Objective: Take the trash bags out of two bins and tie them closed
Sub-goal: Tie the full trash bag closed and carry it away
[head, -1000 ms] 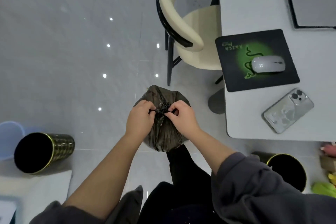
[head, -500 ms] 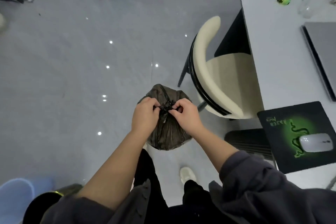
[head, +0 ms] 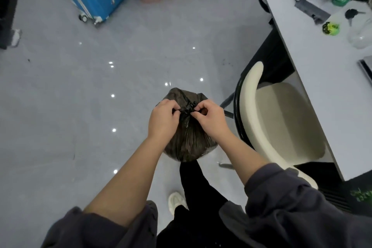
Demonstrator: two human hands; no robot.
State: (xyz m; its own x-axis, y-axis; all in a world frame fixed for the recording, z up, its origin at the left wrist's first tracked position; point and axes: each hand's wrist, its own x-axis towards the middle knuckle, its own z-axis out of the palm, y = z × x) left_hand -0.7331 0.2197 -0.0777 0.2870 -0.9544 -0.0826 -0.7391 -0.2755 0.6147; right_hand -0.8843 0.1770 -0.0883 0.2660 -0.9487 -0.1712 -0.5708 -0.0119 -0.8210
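Head view looks down on a dark trash bag (head: 187, 139) held up above the grey floor (head: 80, 117), in front of the person's legs. Left hand (head: 163, 120) and right hand (head: 211, 120) each pinch the gathered black plastic at the bag's neck, fingers closed tight on it, the knot (head: 187, 108) between them. Right of the right hand stands a cream chair (head: 281, 123), with the bench (head: 326, 78) beyond it.

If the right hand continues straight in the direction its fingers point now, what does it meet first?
The right hand points leftward across the knot of the trash bag, so it would probably meet the left hand first; depth is unclear.
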